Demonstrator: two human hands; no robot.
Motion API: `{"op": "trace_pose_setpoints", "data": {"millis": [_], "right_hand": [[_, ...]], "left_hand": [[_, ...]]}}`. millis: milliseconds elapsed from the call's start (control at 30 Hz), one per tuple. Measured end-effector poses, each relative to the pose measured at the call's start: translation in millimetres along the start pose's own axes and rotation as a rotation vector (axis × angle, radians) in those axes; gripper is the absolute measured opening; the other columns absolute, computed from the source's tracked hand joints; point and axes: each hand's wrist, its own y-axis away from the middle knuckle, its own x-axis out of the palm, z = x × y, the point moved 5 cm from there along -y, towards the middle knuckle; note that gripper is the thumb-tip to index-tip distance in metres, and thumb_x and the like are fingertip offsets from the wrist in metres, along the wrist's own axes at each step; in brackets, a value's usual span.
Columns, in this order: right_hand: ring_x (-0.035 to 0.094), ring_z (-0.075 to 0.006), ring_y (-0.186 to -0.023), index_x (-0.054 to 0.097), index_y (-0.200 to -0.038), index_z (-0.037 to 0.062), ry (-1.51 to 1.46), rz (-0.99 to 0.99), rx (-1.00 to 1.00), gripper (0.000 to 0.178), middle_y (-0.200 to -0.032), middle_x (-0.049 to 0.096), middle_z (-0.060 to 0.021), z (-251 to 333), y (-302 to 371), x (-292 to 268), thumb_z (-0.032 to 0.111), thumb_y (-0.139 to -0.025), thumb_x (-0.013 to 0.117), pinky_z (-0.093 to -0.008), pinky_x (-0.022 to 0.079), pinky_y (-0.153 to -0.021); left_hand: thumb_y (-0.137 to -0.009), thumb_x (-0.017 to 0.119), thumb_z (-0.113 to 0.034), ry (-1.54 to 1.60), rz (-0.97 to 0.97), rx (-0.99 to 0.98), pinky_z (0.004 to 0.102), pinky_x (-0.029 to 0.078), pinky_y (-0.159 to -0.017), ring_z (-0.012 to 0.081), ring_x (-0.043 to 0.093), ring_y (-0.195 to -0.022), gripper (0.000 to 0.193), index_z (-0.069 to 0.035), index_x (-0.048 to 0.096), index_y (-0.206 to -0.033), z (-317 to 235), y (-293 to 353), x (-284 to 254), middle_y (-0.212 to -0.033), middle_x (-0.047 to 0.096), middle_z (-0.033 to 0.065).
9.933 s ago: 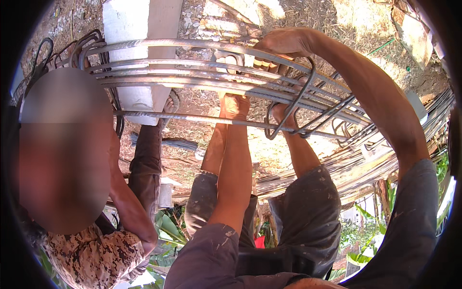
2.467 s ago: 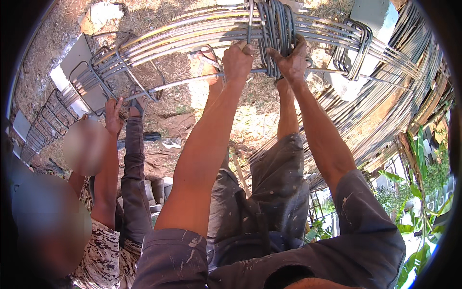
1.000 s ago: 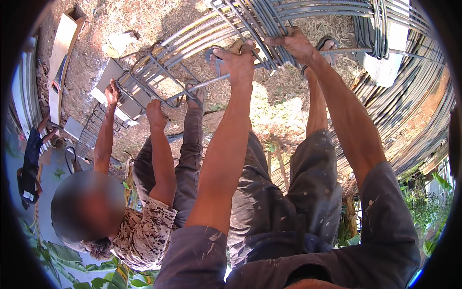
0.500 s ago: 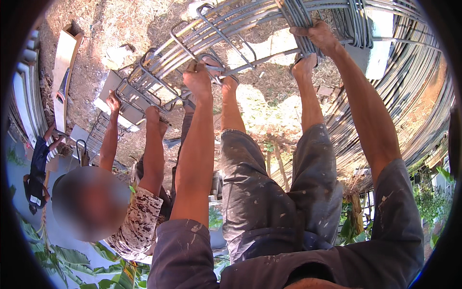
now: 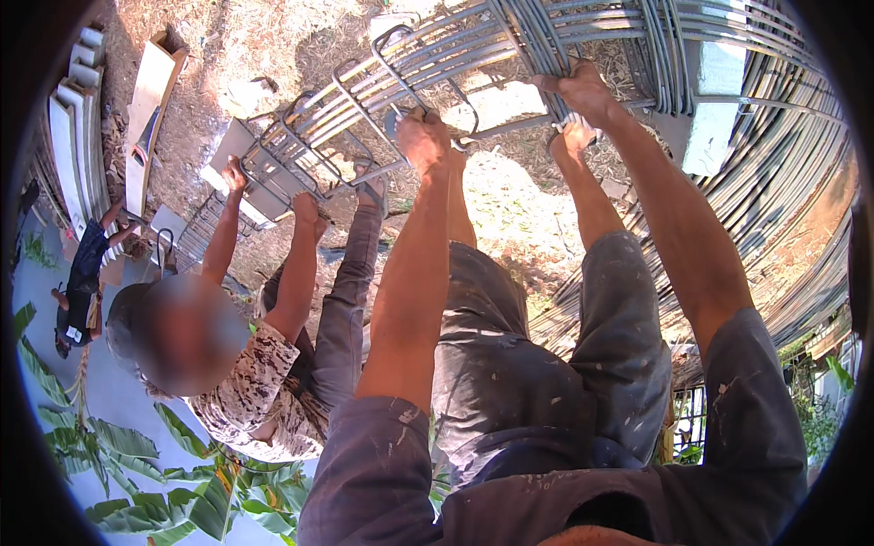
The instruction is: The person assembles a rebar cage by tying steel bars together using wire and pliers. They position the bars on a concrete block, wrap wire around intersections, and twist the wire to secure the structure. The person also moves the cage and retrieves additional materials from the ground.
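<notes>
A long cage of grey steel bars (image 5: 437, 68) runs across the upper part of the head view, with bent wire stirrups around it. My left hand (image 5: 423, 144) is closed at the near lower corner of a stirrup (image 5: 386, 75). My right hand (image 5: 587, 95) is wrapped at the near end of a tight bundle of stirrups (image 5: 531, 41), its fingers partly hidden by the wire. A co-worker at the left has one hand (image 5: 234, 173) at the cage's left end and the other hand (image 5: 308, 211) just below it.
Another stirrup bundle (image 5: 669, 59) hangs on the bars further right. Loose long rods (image 5: 774, 182) cover the right side. A wooden trough (image 5: 150, 118) and grey channels (image 5: 82, 127) lie at the left, near another person (image 5: 86, 273). My feet stand close under the cage.
My left hand has shifted right along the cage, from one stirrup to another. My right hand and its stirrup bundle have moved slightly left. The co-worker's hands stay at the cage's left end.
</notes>
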Motion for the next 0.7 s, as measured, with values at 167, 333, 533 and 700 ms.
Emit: {"op": "trace_pose_setpoints", "data": {"millis": [167, 333, 533, 700], "right_hand": [[0.064, -0.02, -0.078, 0.071, -0.102, -0.0012, -0.019, 0.057, 0.011, 0.04, -0.09, 0.071, -0.0121, -2.0, -7.5, -4.5, 0.027, -0.076, 0.081, -0.0338, 0.051, -0.076], [0.066, -0.0198, -0.079, 0.071, -0.104, -0.0017, -0.053, 0.058, -0.058, 0.047, -0.09, 0.072, -0.0115, 7.1, 0.0, -5.7, 0.034, -0.075, 0.082, -0.0327, 0.052, -0.077], [0.065, -0.0158, -0.084, 0.071, -0.106, 0.0008, -0.131, -0.073, -0.081, 0.037, -0.092, 0.072, -0.0085, 7.4, 1.3, -5.1, 0.026, -0.08, 0.079, -0.0303, 0.051, -0.079], [0.064, -0.015, -0.079, 0.071, -0.11, 0.002, -0.327, -0.067, -0.019, 0.041, -0.089, 0.072, -0.0088, -1.0, 10.4, -19.8, 0.024, -0.077, 0.08, -0.0303, 0.05, -0.075]], "left_hand": [[-0.082, 0.064, -0.02, 0.01, 0.095, -0.12, 0.0457, 0.053, -0.073, 0.0431, 0.067, -0.079, 0.024, 0.0, 0.072, -0.093, 11.8, 0.0, -31.9, -0.086, 0.068, 0.0269], [-0.087, 0.067, -0.027, -0.225, -0.233, -0.128, 0.0437, 0.053, -0.078, 0.0323, 0.066, -0.091, 0.04, -0.002, 0.065, -0.117, -35.4, 13.3, -48.9, -0.106, 0.064, 0.0273], [-0.091, 0.062, -0.031, 0.581, 0.25, -0.012, 0.0412, 0.049, -0.086, 0.0267, 0.061, -0.095, 0.041, 0.006, 0.067, -0.11, -139.7, 35.3, -4.8, -0.093, 0.068, 0.019], [-0.091, 0.061, -0.016, 0.76, 0.333, -0.061, 0.0301, 0.047, -0.063, 0.0155, 0.06, -0.065, 0.025, 0.007, 0.068, -0.099, -156.6, 31.0, 45.7, -0.07, 0.064, 0.0107]]}}
